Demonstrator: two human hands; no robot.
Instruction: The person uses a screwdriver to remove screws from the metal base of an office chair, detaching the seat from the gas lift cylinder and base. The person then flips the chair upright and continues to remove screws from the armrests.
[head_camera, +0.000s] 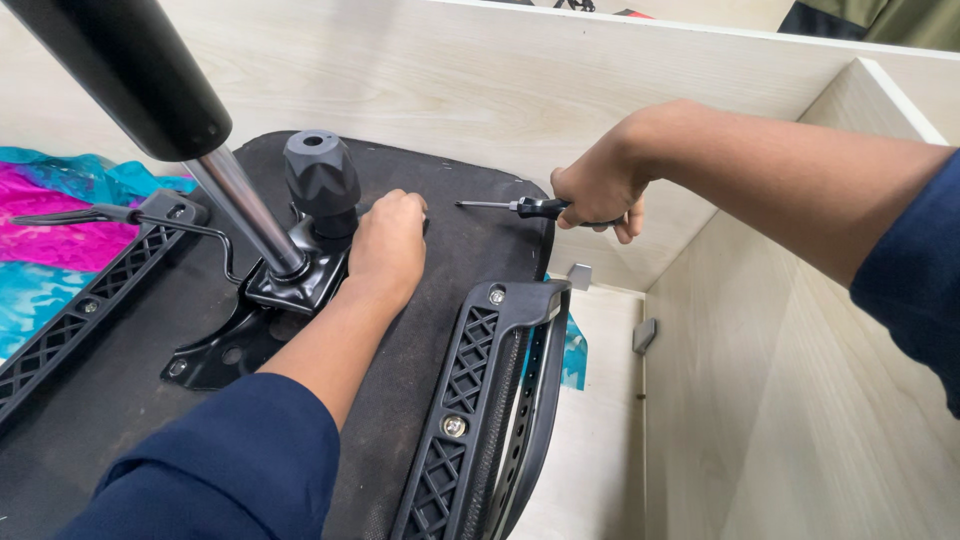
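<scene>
In the head view, an upturned office chair seat (440, 230) lies with its dark fabric underside facing up, inside a light wooden box-like enclosure (560, 90) whose panels rise behind it and to the right. The left hand (388, 245) rests knuckles-up on the seat underside, fingers curled down against the black metal mechanism plate (290, 285); whether it grips anything beneath cannot be told. Just beside it stands a black ribbed knob (322, 180), and a chrome gas-lift column (245, 210) slants up to a black cylinder (120, 70) at the top left. The right hand (598, 190) is closed around the black handle of a screwdriver (515, 206), whose thin shaft points left, its tip hovering above the seat's far edge. Two black latticed plastic armrest brackets are bolted on: one (470, 400) at the right edge near the left forearm, another (80, 310) at the left. Crumpled pink and teal plastic sheeting (50, 220) lies beyond the left bracket.
</scene>
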